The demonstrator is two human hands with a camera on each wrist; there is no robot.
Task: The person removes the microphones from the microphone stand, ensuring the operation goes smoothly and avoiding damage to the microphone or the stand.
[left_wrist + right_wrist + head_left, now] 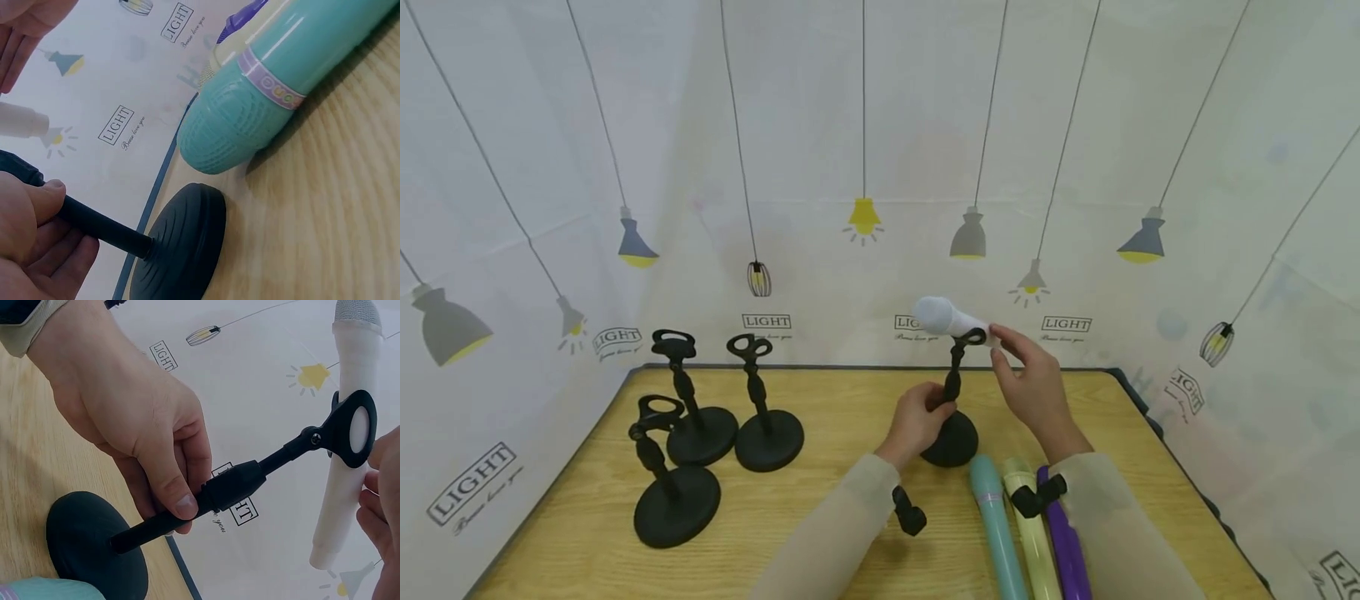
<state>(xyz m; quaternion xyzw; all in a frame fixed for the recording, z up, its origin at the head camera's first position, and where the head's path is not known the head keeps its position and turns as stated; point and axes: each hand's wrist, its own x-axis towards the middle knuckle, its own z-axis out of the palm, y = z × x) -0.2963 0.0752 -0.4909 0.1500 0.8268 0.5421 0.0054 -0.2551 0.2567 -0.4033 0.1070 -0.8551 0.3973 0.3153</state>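
Note:
A white microphone [951, 319] lies tilted in the clip of a black microphone stand [237, 485], its grille end higher than its tail. My left hand [917, 423] grips the stand's pole below the collar, thumb on one side and fingers behind it. The stand's round base [187, 244] is down at the table. My right hand [1033, 387] is beside the microphone's tail end with fingers loosely bent, the fingertips [370, 506] right at the handle. In the left wrist view, part of the right hand [31, 28] shows above the microphone's tail, with a gap between.
Turquoise [996, 525], pale yellow [1033, 533] and purple [1066, 542] microphones lie side by side at the front right, partly under my right forearm. Three black microphone stands [677, 508] with bare clips stand on the left of the wooden table [835, 500]. A lamp-printed cloth [820, 150] hangs around the back and sides.

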